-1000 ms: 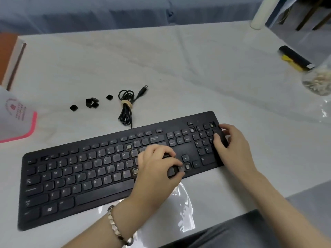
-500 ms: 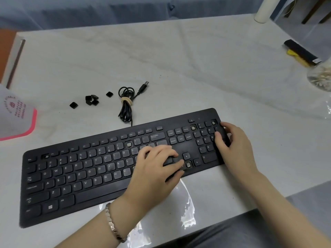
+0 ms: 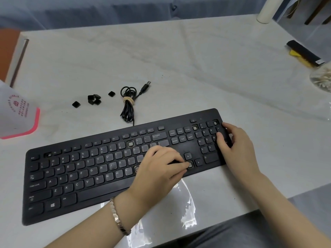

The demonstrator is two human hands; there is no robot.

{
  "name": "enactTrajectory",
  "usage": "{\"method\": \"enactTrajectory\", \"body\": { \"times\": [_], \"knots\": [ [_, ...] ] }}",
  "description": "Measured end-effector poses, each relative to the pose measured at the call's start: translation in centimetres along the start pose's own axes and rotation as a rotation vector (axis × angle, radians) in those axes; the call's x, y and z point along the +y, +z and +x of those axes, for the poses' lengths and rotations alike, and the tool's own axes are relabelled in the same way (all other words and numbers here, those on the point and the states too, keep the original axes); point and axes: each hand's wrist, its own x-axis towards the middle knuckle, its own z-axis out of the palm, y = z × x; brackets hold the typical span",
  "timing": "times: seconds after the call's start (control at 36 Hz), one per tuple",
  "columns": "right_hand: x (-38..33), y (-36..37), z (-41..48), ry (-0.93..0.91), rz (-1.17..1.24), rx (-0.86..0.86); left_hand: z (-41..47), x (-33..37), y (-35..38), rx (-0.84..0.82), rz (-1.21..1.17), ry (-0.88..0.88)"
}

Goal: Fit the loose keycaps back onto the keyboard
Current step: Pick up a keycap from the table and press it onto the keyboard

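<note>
The black keyboard (image 3: 93, 178) lies slanted across the near table, with several empty key sockets such as one in the number row (image 3: 130, 144) and one in the arrow cluster (image 3: 190, 165). My left hand (image 3: 159, 172) rests on the keys; its thumb and forefinger pinch a small black keycap down at the arrow cluster, just left of that empty socket, and the fingers mostly cover the cap. My right hand (image 3: 236, 147) grips the keyboard's right end by the number pad. Loose keycaps lie behind the keyboard: one single (image 3: 76, 104), a small pile (image 3: 94, 99), another single (image 3: 111, 94).
The keyboard's coiled cable (image 3: 128, 102) with its USB plug lies right of the loose keycaps. A white bag with a pink edge (image 3: 19, 115) sits at the far left. At the far right edge are a black and yellow object (image 3: 304, 52) and a clear container (image 3: 322, 77).
My left hand has slid slightly right along the keys, fingertips now against the empty arrow socket. My right hand stays on the keyboard's end. The view shifted a little.
</note>
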Motion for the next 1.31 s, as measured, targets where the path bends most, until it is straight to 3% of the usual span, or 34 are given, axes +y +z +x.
{"method": "enactTrajectory", "body": {
  "times": [0.56, 1.31],
  "knots": [
    [-0.1, -0.1, -0.1, 0.0, -0.029, -0.012, -0.2, -0.9, 0.0, -0.131, 0.211, 0.289],
    [1.2, 0.4, 0.0, -0.036, -0.101, -0.044, -0.2, -1.7, -1.2, -0.157, 0.122, 0.206]
  ]
}}
